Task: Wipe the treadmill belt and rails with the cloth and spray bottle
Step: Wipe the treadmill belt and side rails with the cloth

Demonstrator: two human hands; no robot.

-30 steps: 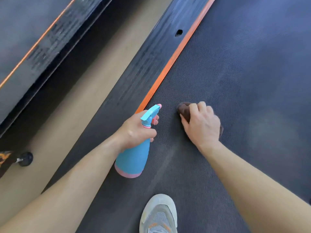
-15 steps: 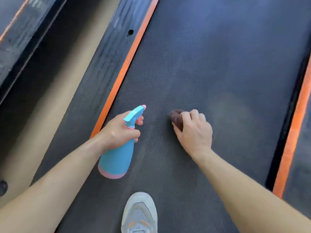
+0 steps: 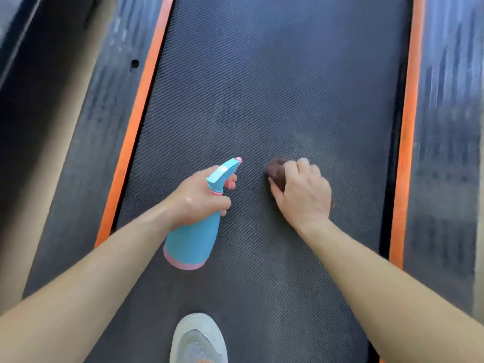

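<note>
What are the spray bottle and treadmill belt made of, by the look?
The spray bottle is likely plastic: smooth blue body with pink base band and trigger. The treadmill belt is probably rubber: matte dark grey with a fine dotted texture.

Versus earlier frames: right hand (image 3: 303,197) with cloth (image 3: 275,172) sits farther from left rail (image 3: 104,108), mid-belt; right rail (image 3: 445,153) enters view.

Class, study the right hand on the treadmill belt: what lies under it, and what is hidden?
A dark brown cloth lies under the right hand, on the belt. Its front end shows beyond the fingers; the rest is covered. The left hand grips the spray bottle.
</note>
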